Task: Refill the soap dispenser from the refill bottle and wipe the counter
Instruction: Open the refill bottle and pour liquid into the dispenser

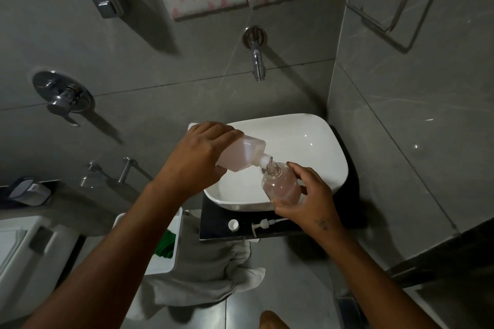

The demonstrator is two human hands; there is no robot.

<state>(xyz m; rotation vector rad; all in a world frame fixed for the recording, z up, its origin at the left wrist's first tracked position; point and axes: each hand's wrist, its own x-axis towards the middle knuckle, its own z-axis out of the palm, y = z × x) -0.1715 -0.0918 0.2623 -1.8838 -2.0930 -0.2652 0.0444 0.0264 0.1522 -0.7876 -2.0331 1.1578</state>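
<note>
Over the white basin, my left hand grips the translucent refill bottle, tipped on its side with its white neck touching the mouth of the clear soap dispenser bottle. My right hand holds that dispenser bottle from below and the right; it holds pinkish liquid well up its body. The pump head and a small white cap lie on the dark counter in front of the basin.
A chrome spout juts from the wall above the basin. A grey towel hangs below the counter. A white bin with green cloth stands to the left. A tiled wall closes in on the right.
</note>
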